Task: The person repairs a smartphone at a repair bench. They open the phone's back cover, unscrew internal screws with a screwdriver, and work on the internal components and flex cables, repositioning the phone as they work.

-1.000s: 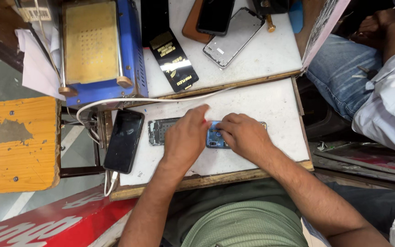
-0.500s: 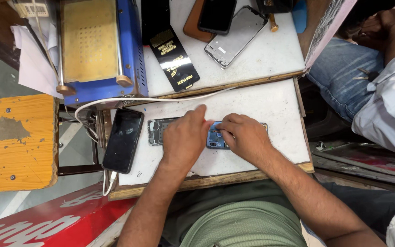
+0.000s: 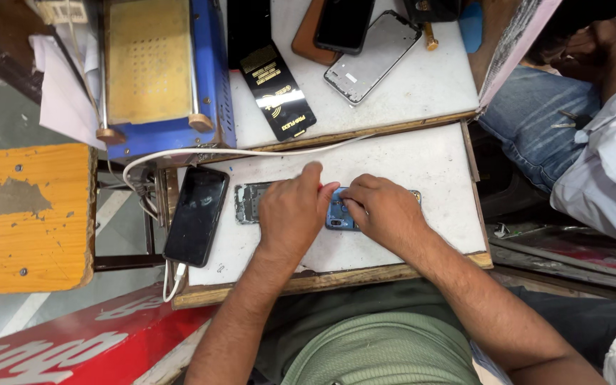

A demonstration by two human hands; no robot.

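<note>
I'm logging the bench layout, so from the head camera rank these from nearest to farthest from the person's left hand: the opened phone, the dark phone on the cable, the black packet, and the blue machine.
From the left hand:
1. Opened phone, directly under it, on the white board.
2. Dark phone, to its left, at the board's edge.
3. Black packet, above it, on the upper board.
4. Blue machine, up and to the left.

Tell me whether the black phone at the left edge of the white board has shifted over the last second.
No. The black phone lies at the same spot against the white board's left edge, its lower end by the white cable.
</note>
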